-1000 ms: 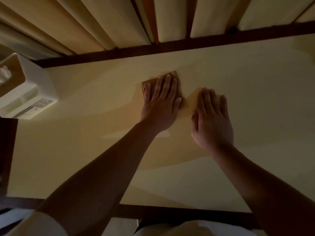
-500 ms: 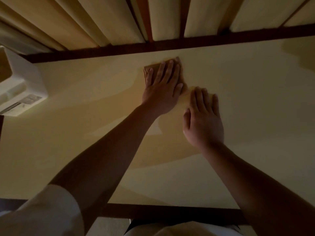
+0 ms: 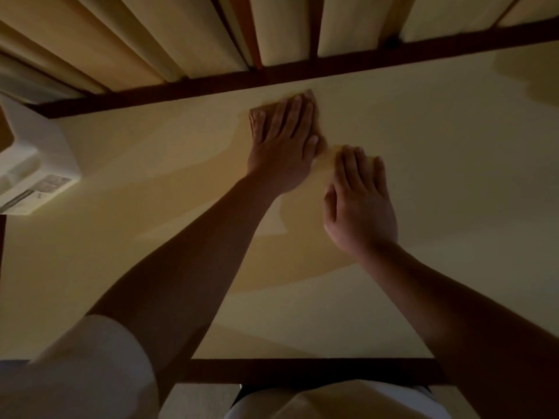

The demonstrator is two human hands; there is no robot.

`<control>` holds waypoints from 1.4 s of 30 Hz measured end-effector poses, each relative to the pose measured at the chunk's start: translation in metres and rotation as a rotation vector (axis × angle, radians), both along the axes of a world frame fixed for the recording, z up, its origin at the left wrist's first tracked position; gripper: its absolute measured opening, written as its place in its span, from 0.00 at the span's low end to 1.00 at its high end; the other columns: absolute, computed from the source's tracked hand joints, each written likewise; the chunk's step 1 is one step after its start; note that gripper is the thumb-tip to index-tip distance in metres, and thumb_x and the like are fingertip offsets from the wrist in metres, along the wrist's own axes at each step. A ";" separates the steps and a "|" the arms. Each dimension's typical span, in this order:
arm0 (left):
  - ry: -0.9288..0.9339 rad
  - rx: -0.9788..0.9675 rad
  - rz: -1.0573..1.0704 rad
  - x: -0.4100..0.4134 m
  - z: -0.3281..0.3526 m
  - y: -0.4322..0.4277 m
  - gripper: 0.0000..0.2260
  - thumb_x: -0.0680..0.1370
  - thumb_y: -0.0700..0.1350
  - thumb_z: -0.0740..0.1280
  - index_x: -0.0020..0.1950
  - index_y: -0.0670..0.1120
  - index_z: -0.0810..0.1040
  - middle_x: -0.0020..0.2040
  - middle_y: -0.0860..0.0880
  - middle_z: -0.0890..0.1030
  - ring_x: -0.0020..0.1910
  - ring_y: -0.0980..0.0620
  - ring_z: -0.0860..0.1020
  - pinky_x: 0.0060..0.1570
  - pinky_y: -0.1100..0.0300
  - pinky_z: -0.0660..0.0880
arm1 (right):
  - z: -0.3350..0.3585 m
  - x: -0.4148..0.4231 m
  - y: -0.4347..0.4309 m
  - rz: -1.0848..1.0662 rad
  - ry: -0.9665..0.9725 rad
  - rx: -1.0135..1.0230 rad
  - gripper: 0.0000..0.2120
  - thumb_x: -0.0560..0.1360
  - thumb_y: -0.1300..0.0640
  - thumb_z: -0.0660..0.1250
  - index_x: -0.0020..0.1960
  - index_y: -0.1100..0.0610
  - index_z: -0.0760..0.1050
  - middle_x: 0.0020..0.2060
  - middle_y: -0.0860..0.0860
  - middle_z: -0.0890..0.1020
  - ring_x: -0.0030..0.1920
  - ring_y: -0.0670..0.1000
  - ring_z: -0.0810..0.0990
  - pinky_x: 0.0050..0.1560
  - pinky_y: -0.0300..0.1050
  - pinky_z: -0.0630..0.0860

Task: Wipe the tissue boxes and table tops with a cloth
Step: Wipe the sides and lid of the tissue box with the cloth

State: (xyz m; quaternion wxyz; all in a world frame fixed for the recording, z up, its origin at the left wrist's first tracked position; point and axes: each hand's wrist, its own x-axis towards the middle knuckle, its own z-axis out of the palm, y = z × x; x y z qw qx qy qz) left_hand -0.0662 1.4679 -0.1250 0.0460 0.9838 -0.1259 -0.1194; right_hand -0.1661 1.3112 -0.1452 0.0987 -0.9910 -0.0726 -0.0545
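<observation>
Two palms are lying flat: the left hand [image 3: 281, 146] is pressing the cloth [image 3: 313, 98] with straight fingers near the table top's [image 3: 438, 164] far edge, and the right hand [image 3: 360, 204] is resting spread just beside it.

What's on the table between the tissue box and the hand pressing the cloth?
Nothing; the head view shows only bare table top between the tissue box and the left hand on the cloth.

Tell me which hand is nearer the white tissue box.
Left. The left hand lies flat on the cloth mid-table, well to the right of the tissue box; the right hand rests flat on the table top even farther right.
</observation>
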 end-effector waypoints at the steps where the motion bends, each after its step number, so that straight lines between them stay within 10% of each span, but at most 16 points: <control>1: 0.000 -0.010 0.006 -0.003 0.000 -0.002 0.28 0.87 0.58 0.43 0.86 0.50 0.44 0.87 0.50 0.44 0.85 0.48 0.42 0.82 0.42 0.39 | 0.000 0.001 0.000 -0.001 0.003 -0.004 0.29 0.83 0.55 0.55 0.80 0.68 0.61 0.79 0.63 0.66 0.81 0.62 0.60 0.82 0.65 0.52; 8: -0.030 0.082 -0.218 -0.078 0.002 0.059 0.29 0.87 0.58 0.44 0.86 0.48 0.51 0.86 0.48 0.52 0.85 0.46 0.49 0.82 0.40 0.49 | 0.001 0.003 0.000 0.000 0.047 -0.009 0.30 0.82 0.53 0.52 0.80 0.68 0.61 0.80 0.63 0.65 0.82 0.62 0.58 0.82 0.64 0.50; 16: 0.000 -0.038 0.216 0.028 0.007 0.027 0.28 0.87 0.57 0.43 0.86 0.51 0.42 0.87 0.50 0.43 0.85 0.48 0.41 0.81 0.42 0.39 | 0.000 0.002 0.002 0.017 0.024 -0.017 0.29 0.83 0.54 0.53 0.80 0.68 0.62 0.80 0.63 0.64 0.82 0.63 0.59 0.82 0.65 0.50; 22: -0.024 0.022 -0.083 -0.049 0.005 0.059 0.30 0.86 0.59 0.40 0.87 0.50 0.47 0.87 0.49 0.49 0.85 0.46 0.46 0.82 0.40 0.44 | 0.006 0.001 0.004 0.051 0.024 -0.043 0.29 0.80 0.56 0.54 0.77 0.70 0.65 0.77 0.66 0.68 0.80 0.65 0.63 0.80 0.68 0.54; 32: 0.013 -0.072 0.555 -0.009 0.009 0.198 0.29 0.87 0.58 0.45 0.86 0.52 0.40 0.86 0.51 0.42 0.85 0.48 0.42 0.81 0.41 0.40 | 0.015 0.029 0.143 0.288 0.088 0.139 0.30 0.83 0.52 0.49 0.80 0.67 0.62 0.79 0.63 0.66 0.81 0.63 0.61 0.82 0.64 0.55; 38: -0.080 0.011 0.148 -0.070 0.004 0.200 0.28 0.87 0.57 0.47 0.87 0.50 0.52 0.86 0.49 0.53 0.85 0.47 0.51 0.81 0.40 0.49 | 0.001 0.037 0.180 0.266 0.076 0.024 0.30 0.81 0.53 0.52 0.79 0.67 0.64 0.79 0.63 0.65 0.82 0.62 0.59 0.82 0.65 0.51; 42: -0.047 0.009 0.354 -0.065 0.003 0.262 0.29 0.86 0.58 0.46 0.87 0.52 0.50 0.86 0.52 0.52 0.85 0.48 0.50 0.82 0.41 0.47 | 0.003 0.036 0.180 0.265 0.103 -0.073 0.31 0.82 0.51 0.50 0.81 0.67 0.59 0.81 0.63 0.61 0.83 0.62 0.55 0.82 0.65 0.48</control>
